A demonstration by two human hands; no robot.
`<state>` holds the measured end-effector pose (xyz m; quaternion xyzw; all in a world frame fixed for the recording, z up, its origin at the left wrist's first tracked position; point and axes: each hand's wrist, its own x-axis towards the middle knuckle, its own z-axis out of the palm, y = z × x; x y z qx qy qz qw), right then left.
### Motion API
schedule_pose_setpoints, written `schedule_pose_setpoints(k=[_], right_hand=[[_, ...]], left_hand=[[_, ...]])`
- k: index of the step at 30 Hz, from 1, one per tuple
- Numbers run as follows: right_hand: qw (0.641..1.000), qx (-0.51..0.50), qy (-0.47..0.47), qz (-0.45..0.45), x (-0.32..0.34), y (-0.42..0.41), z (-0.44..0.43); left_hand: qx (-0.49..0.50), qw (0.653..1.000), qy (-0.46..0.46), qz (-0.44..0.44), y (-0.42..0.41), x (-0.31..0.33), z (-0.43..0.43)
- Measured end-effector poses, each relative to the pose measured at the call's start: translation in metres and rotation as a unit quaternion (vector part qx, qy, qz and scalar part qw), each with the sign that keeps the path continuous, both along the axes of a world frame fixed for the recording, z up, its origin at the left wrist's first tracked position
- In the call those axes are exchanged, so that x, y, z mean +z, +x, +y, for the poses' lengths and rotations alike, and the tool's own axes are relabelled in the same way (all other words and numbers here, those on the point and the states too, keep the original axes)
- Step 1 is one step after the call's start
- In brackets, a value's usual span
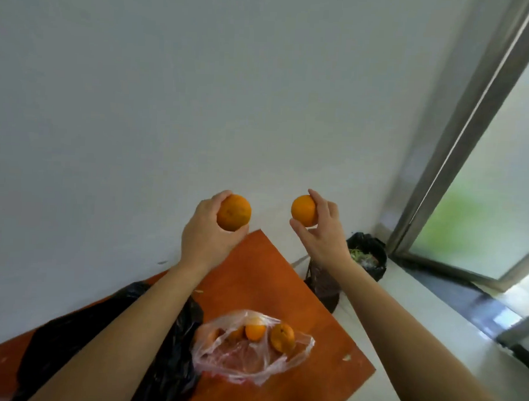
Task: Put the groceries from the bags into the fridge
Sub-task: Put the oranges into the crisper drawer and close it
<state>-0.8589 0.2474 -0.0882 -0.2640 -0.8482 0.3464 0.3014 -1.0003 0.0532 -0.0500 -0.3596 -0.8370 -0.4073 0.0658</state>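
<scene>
Holding up the larger orange and the smaller orange — one per hand

I see my left hand curled round the larger orange, fingers over its top and thumb beneath. My right hand pinches the smaller orange between thumb and fingertips. Both fruits are lifted in front of the pale wall, near each other but apart, above the far edge of the orange-brown table. Below my forearms, a clear plastic bag lies open on the table with more oranges inside — at least two show plainly. Just beside it on the left, touching it, lies a crumpled black bag. Past the table's far corner stands a black-lined bin holding scraps, close to the metal window frame.
</scene>
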Motion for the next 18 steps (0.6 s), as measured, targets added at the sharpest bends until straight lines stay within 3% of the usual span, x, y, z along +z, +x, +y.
schedule_pose_setpoints(k=[5, 10, 18], right_hand=[[0.992, -0.109, 0.059, 0.022, 0.038, 0.074, -0.013], [0.971, -0.222, 0.089, -0.006, 0.051, 0.182, -0.03], [0.894, -0.436, 0.091, -0.039, 0.073, 0.414, -0.107]], left_hand=[[-0.098, 0.991, 0.079, 0.05, 0.039, 0.033, 0.024], [-0.237, 0.966, 0.092, 0.047, 0.113, 0.038, 0.068], [-0.459, 0.88, 0.123, 0.013, 0.318, 0.059, 0.105]])
